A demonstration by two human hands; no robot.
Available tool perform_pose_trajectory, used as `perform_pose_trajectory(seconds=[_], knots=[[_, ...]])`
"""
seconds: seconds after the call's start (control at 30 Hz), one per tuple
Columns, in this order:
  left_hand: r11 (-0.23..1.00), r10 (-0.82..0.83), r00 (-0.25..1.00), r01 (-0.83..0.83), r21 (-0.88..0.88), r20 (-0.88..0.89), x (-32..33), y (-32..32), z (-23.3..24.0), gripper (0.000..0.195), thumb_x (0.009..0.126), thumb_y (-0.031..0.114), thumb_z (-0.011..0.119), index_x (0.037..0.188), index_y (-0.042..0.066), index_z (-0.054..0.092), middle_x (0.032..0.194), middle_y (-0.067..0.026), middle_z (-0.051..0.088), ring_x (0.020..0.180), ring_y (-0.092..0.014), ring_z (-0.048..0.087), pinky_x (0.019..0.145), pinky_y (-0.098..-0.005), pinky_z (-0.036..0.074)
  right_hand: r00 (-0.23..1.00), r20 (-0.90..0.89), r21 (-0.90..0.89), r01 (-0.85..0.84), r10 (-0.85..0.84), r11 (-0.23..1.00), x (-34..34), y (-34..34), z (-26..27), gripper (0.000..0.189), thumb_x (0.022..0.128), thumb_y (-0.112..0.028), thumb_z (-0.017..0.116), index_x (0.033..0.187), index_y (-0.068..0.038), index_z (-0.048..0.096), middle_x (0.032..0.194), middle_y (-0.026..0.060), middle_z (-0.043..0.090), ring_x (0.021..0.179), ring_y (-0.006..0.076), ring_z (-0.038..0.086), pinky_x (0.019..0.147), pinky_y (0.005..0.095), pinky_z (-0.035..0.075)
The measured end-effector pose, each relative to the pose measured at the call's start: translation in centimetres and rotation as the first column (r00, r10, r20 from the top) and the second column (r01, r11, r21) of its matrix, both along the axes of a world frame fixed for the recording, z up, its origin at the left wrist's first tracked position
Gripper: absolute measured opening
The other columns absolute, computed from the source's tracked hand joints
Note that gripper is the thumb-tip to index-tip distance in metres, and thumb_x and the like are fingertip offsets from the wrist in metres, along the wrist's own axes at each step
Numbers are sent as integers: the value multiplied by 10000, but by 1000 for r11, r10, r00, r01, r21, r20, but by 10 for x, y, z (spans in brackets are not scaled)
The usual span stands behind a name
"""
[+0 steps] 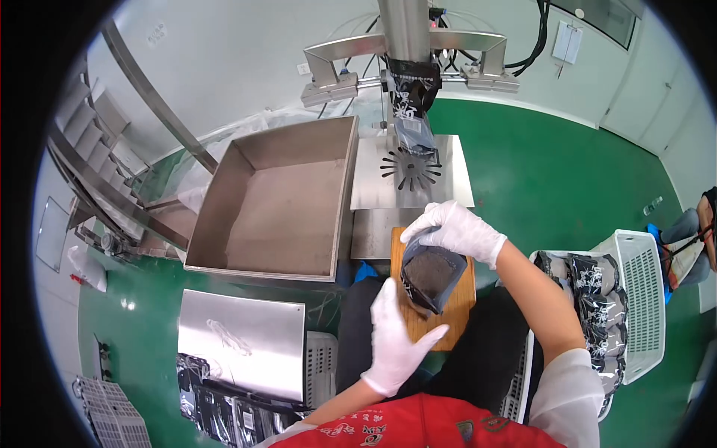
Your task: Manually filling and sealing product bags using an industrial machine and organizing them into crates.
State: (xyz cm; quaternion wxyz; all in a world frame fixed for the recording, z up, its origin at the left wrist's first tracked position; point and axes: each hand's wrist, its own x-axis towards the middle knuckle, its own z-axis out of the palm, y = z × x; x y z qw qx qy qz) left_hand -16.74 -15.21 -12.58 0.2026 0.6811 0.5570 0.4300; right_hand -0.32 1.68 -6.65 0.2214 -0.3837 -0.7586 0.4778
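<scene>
A black plastic pouch (430, 274) stands with its mouth spread, brownish-grey powder showing inside. Beneath it lies a wooden board (451, 330) between my knees. My right hand (456, 232), in a white glove, grips the far rim of the pouch. My left hand (395, 341), also gloved, is at the pouch's near left, thumb and fingers apart, holding nothing. Beyond the board, a second printed pouch (414, 112) hangs from the steel filling spout (404, 28) over a slotted steel plate (369, 173).
A steel bin (347, 235) of powder stands left of the plate. Empty-looking black pouches (224, 414) lie beside a steel sheet (246, 336) at lower left. Filled pouches (602, 302) sit at right near a white plastic crate (644, 313). Another person (692, 241) is at the far right.
</scene>
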Motion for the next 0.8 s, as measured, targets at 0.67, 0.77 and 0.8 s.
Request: perform_pose_trajectory(seconds=[0.67,0.77,0.8], knots=[[976,-159,913,203,80,-375,-37,64,1,224,913,222,625,924,3,673,767,-194,661,704,-365,651,629,-421,519,712,697,572,-487,-79,660,-31,-26,25,141,728,-226,700,750,-91,735,788,178,673,767,354,664,714,421,533],[972,-104,975,142,189,-197,-37,54,-2,204,908,211,628,918,15,686,759,-189,666,704,-351,656,630,-413,524,585,795,442,-372,-164,816,-6,-28,47,173,758,-214,676,776,-52,733,760,194,673,750,357,671,692,417,540],[965,-78,982,117,236,-170,-38,51,-4,203,909,209,625,922,17,691,768,-186,670,708,-345,660,630,-411,526,521,828,429,-349,-208,833,-2,-34,52,153,769,-190,659,784,-59,737,768,187,679,753,353,675,691,416,541]])
